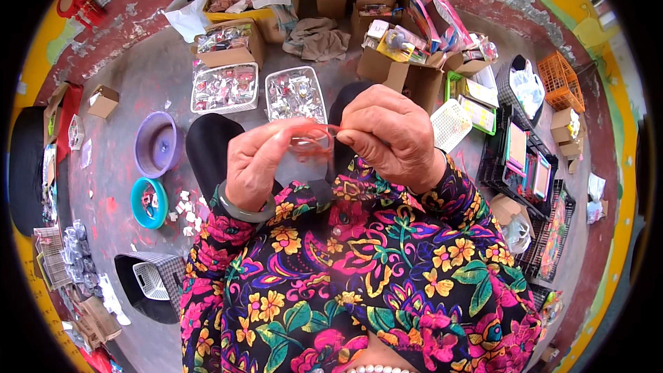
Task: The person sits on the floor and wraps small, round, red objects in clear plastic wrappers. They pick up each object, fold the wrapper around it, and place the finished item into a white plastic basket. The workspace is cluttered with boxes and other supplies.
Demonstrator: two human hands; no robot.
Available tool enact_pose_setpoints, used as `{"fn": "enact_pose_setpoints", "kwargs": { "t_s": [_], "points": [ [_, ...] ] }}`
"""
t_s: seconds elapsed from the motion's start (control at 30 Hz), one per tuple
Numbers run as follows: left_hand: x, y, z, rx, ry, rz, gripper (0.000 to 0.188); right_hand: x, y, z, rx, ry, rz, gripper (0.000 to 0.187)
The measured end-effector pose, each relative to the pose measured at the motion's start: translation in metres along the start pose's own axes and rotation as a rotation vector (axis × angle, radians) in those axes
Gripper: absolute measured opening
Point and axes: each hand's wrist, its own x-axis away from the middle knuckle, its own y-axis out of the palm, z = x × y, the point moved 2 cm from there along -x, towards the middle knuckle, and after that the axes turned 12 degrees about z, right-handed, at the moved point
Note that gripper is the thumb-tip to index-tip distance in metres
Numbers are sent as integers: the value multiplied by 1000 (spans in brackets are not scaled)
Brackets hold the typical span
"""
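Note:
Between my two hands, in front of my chest, are thin red loops of cord or band point(311, 139), blurred by motion. My left hand point(257, 160) has its thumb and fingers closed on the left end of the loops. On the other side my right hand point(388, 135) pinches the strand's end between thumb and bent forefinger. What exactly the loops are made of I cannot make out. Just beyond my hands stands a white basket point(270, 94) full of small clear packets. A second white basket point(235, 108) beside it holds similar packets.
To the left are a purple basin point(140, 155) and a teal bowl point(135, 200) with small items, near scattered white pieces point(184, 206). A checked bin point(171, 306) lies lower left. Cardboard boxes point(423, 87) line the back, and black crates point(494, 173) stand at right.

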Motion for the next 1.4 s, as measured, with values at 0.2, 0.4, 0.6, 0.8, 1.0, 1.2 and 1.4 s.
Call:
{"fn": "enact_pose_setpoints", "kwargs": {
  "t_s": [0.2,0.4,0.6,0.8,1.0,1.2,1.4],
  "points": [
    [-4,3,-20,205,-256,-37,36,13,8,21,-81,222,7,10],
    [-1,7,-21,141,-221,-66,53,22,8,32,-107,464,72,14],
    [-3,5,-29,40,-182,-23,30,28,11,36,-136,557,61,16],
    [-7,-1,-30,-41,-110,199,13,41,25,38,-344,845,40,21],
    [-7,-4,-33,19,-112,174,12,49,32,42,-575,978,-52,10],
    [-5,-4,-31,28,-91,208,16,49,30,42,-526,951,-96,9],
    [-6,-6,-34,-165,101,212,21,44,29,38,-482,997,3,13]
  ]
}}
